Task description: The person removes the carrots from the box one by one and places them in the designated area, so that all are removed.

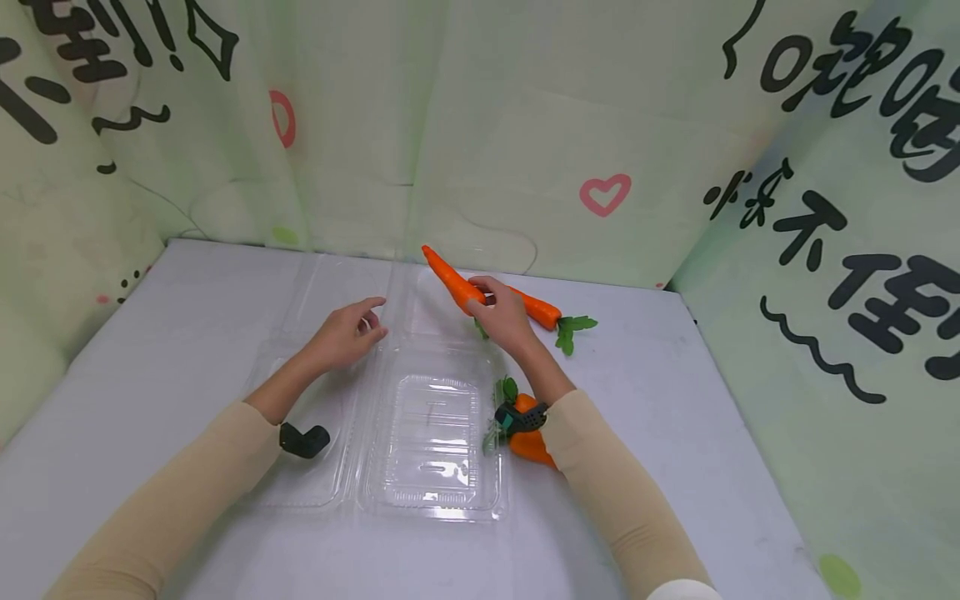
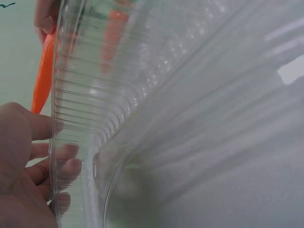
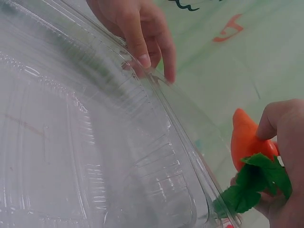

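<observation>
My right hand (image 1: 506,318) grips an orange carrot (image 1: 450,277) by its thick, leafy end. The carrot's narrow tip points up and to the left; in the right wrist view its green leaves (image 3: 256,178) hang below the fingers. The left hand (image 1: 343,335) has loosely bent, spread fingers and holds nothing. In the left wrist view its fingertips show through the ribbed wall of a clear plastic box (image 2: 78,107). Two clear hinged boxes lie opened on the table: a near box (image 1: 431,433) and a far box (image 1: 423,312) under the held carrot.
Another carrot (image 1: 542,310) with leaves lies behind my right hand. More orange carrots (image 1: 532,447), partly covered by the right wrist, lie beside the near box. A pale curtain (image 1: 495,125) with printed characters and hearts stands behind the white table (image 1: 622,467).
</observation>
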`<move>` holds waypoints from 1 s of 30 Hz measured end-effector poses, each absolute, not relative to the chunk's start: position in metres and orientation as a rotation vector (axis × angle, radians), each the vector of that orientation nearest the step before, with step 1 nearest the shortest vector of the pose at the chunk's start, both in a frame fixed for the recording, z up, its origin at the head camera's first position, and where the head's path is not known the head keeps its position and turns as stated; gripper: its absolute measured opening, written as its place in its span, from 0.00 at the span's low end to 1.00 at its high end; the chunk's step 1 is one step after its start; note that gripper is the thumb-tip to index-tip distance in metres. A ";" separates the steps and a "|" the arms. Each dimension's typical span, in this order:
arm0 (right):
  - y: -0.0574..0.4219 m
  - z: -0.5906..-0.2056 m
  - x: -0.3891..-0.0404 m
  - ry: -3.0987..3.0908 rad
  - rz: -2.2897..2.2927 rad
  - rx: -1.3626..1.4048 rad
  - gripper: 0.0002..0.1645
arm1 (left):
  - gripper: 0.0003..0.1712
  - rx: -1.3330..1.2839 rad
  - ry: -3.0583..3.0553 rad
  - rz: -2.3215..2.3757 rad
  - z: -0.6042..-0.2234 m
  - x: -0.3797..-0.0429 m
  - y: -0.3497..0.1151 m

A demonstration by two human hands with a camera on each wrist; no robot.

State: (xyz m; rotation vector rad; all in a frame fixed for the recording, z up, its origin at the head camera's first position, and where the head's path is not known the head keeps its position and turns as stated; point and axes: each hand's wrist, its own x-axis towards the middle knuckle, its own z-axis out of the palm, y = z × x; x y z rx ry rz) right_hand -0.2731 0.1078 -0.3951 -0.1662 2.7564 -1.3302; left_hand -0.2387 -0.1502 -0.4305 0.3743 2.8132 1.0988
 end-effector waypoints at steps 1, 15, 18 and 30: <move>0.108 -0.394 -0.272 2.756 -1.338 -0.169 0.26 | 0.32 0.374 2.812 1.100 -0.431 -0.239 -0.150; 0.121 -0.396 -0.272 2.769 -1.381 -0.186 0.25 | 0.32 0.387 2.812 1.101 -0.434 -0.240 -0.151; 0.123 -0.398 -0.271 2.769 -1.383 -0.177 0.25 | 0.32 0.388 2.810 1.105 -0.433 -0.240 -0.151; 0.130 -0.398 -0.269 2.781 -1.392 -0.186 0.24 | 0.32 0.399 2.808 1.104 -0.432 -0.240 -0.151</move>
